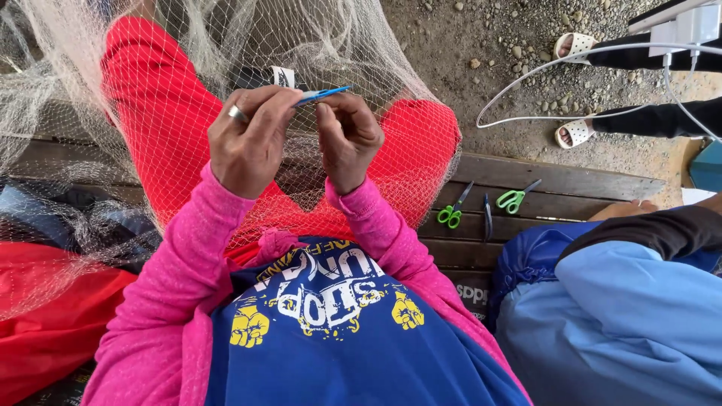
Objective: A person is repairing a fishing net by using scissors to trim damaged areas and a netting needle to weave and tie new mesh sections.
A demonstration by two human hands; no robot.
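Bench edge, hands netted

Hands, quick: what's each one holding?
Left hand: closed on the thin blue plastic netting needle.
Right hand: fingers pinched at the fine white mesh net.

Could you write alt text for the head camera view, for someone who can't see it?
A person in pink sleeves holds a slim blue plastic netting needle in the left hand, the right hand pinching fine white mesh fishing net draped over red-clad knees. Two green-handled scissors lie on the dark wooden bench beside another seated person.
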